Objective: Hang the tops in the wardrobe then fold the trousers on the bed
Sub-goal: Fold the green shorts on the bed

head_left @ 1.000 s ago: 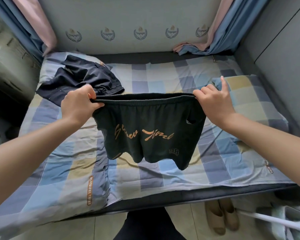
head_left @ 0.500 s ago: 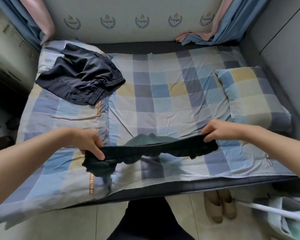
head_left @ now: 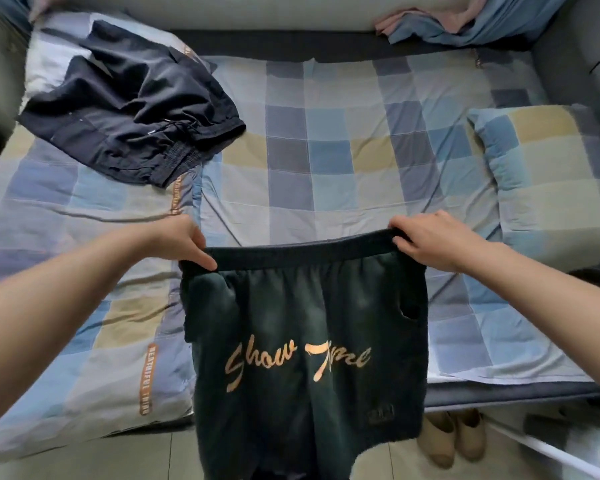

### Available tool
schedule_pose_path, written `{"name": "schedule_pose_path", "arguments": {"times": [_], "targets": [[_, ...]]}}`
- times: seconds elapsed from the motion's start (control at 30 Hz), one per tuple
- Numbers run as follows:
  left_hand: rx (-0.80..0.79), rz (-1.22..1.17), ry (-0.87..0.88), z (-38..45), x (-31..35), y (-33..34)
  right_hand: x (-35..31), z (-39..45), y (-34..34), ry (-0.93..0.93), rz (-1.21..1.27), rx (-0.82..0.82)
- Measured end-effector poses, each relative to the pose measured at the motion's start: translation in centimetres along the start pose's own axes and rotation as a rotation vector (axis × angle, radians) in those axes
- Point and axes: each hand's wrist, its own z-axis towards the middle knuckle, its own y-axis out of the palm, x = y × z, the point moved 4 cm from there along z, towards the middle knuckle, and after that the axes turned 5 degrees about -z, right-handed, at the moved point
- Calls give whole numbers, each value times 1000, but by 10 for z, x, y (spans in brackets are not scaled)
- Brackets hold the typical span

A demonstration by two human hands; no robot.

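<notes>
The bed fills nearly the whole view, spread with a checked cover of blue, grey, pale yellow and slate squares, its dark mattress edge showing along the near side on the right. A pillow in the same checked cloth lies at the bed's right end, and a second checked pillow lies at the far left corner. The dark green shorts hang spread out in front of the person, held up by the elastic waistband so that the legs drop past the near edge of the bed toward the floor; orange script reading "Show Time" runs across the front, and a pocket slit opens on the right side. A second garment, the crumpled black trousers, lies heaped on the far left part of the bed, partly on top of the corner pillow, with a drawstring showing at its gathered waistband; it lies well apart from the shorts. Blue and pink curtain cloth is bunched on the far right corner of the bed. The left hand pinches the left end of the shorts' waistband, thumb on the front of the band. The right hand grips the right end of the waistband, fingers curled over its top edge. A pair of tan slippers sits on the floor under the bed's near edge, just right of the hanging shorts.
</notes>
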Motion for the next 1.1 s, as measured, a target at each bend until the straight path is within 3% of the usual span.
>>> {"name": "schedule_pose_path", "arguments": {"times": [0.13, 0.27, 0.33, 0.4, 0.5, 0.7, 0.8, 0.87, 0.93, 1.1], "targets": [[137, 170, 49, 117, -23, 60, 11, 72, 114, 45, 174, -52], [166, 252, 79, 208, -55, 123, 13, 119, 215, -129, 31, 34], [236, 283, 112, 236, -62, 139, 20, 137, 249, -44, 68, 65], [328, 260, 110, 256, -64, 142, 30, 151, 268, 153, 222, 48], [400, 193, 55, 275, -69, 128, 44, 168, 280, 320, 427, 36], [464, 92, 39, 299, -54, 53, 64, 207, 230, 315, 564, 283], [671, 23, 84, 324, -30, -4, 78, 253, 201, 382, 538, 417], [736, -61, 140, 341, -7, -20, 88, 283, 196, 543, 579, 403], [653, -116, 199, 361, 9, -5, 94, 302, 209, 705, 582, 301], [248, 56, 171, 377, 1, 153, 70, 271, 306, 669, 537, -32]]}}
